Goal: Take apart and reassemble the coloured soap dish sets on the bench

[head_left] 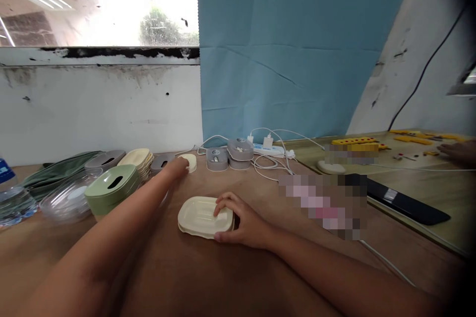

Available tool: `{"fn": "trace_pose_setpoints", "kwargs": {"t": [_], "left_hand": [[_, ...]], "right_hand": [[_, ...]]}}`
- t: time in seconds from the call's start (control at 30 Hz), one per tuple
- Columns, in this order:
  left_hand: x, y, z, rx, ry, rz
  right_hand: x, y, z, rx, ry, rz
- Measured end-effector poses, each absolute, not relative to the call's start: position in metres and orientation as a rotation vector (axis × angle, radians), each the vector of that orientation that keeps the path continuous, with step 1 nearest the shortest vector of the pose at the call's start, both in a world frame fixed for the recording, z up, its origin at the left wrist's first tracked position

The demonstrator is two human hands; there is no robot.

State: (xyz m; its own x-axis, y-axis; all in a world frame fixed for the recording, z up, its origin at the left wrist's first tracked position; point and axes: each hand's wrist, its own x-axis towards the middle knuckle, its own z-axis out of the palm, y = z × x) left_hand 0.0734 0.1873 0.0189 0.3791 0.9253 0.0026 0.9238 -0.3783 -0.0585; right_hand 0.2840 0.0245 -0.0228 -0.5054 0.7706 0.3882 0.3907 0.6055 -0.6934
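Observation:
In front of me on the brown table lies a shallow cream plastic tray [199, 215] with rounded corners and ridges in its middle. My right hand [241, 220] grips its right end, thumb at the near edge and fingers over the rim. Farther off, my left hand [180, 166] reaches to a small cream piece [191, 161] and meets its left side. How those left fingers close is blurred and partly hidden. Left of that arm are a green oval container [113, 185] with a slot, a stack of cream trays [139, 158] and a grey slotted container [161, 161].
Two grey lidded boxes [216, 158] [240, 152] stand near the wall beside a white power strip [273, 150] with cables. Clear plastic containers [70, 200], a green bag [59, 171] and a water bottle [13, 198] are at left. Another person's hand [459, 151] is at far right.

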Motion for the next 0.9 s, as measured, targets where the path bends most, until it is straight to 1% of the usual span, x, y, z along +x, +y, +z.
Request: {"fn": "trace_pose_setpoints", "kwargs": {"t": [0.13,0.3,0.43,0.63,0.73,0.9], "left_hand": [[0.086,0.155,0.035,-2.611,-1.640,-0.115],[0.112,0.079,0.053,-2.856,-1.389,-0.205],[0.123,0.030,0.052,-3.012,-1.333,-0.364],[0.128,0.009,0.043,-3.103,-1.373,-0.592],[0.130,0.006,0.041,-3.113,-1.351,-0.569],[0.116,0.019,0.050,-2.793,-1.332,-0.295]], "right_hand": [[0.283,0.024,-0.023,-0.869,-2.112,0.629],[0.284,0.025,-0.020,-0.888,-1.985,0.439],[0.284,0.023,-0.022,-0.884,-1.891,0.221],[0.282,0.016,-0.022,-0.657,-1.965,-0.099],[0.281,0.014,-0.020,-0.645,-2.001,-0.130],[0.280,0.019,-0.021,-0.741,-2.017,0.019]]}}
